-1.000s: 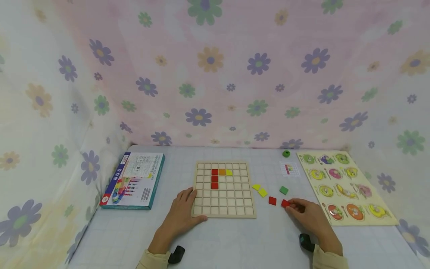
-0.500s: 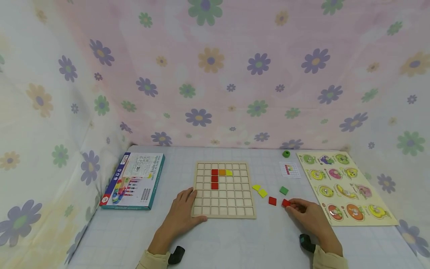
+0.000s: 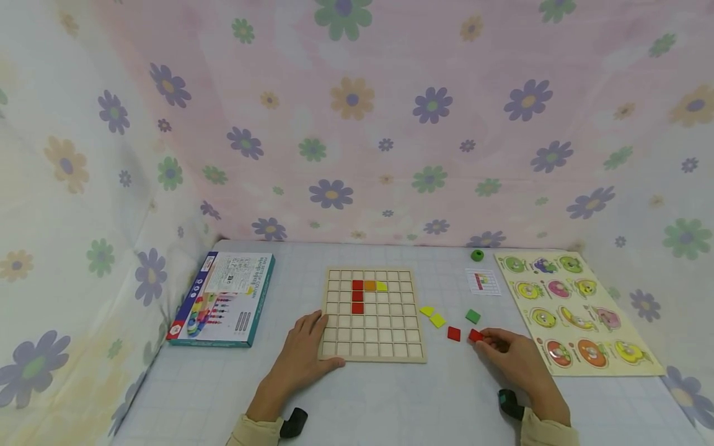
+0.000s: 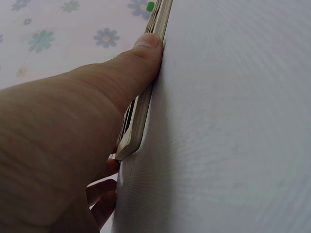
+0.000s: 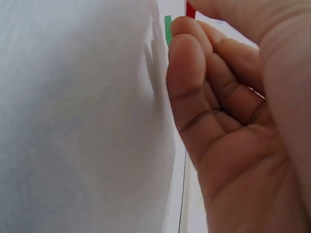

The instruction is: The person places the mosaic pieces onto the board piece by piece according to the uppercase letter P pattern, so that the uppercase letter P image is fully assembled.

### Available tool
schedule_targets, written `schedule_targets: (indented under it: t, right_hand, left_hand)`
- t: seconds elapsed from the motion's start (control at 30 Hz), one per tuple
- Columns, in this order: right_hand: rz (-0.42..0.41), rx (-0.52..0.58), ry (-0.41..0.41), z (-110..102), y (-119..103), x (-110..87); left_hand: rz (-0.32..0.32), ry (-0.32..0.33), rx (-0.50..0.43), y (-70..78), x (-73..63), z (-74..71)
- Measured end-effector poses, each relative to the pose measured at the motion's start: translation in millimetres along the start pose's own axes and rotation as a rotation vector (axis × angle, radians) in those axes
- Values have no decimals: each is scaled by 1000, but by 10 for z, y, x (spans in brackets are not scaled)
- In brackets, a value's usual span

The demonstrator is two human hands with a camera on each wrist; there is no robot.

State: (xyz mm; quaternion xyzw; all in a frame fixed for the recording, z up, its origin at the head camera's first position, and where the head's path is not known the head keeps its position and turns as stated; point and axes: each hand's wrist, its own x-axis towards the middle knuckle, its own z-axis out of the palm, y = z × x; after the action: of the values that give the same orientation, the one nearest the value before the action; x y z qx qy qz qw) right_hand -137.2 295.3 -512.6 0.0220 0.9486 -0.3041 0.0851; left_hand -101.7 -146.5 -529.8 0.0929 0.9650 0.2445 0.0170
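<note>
As the spread left hand [image 3: 301,350] touches the board [image 3: 385,338], the right hand [image 3: 517,359] seemingly pinches a red tile [image 3: 475,335] that needs lifting.

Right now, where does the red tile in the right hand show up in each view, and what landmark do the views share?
Head: lower right of centre, the red tile in the grip of the right hand.
Left wrist: not in it.
Right wrist: only a red sliver at the top edge, just right of centre.
Shared landmark: the pale tablecloth, on the right in the left wrist view, on the left in the right wrist view.
</note>
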Motion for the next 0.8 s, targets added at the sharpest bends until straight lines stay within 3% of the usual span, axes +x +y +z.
schedule_targets:
  t: [0.27,0.5,0.8]
  right_hand:
    - [-81,12,35,26,-137,-14]
    - [-118,42,8,69,-328,9]
    - [-250,76,12,193,-609,87]
  left_hand:
    - [-11,-6,10,0,-13,0]
    - [-14,-16,8,18,-6,-14]
    - [0,-1,21,-1,5,0]
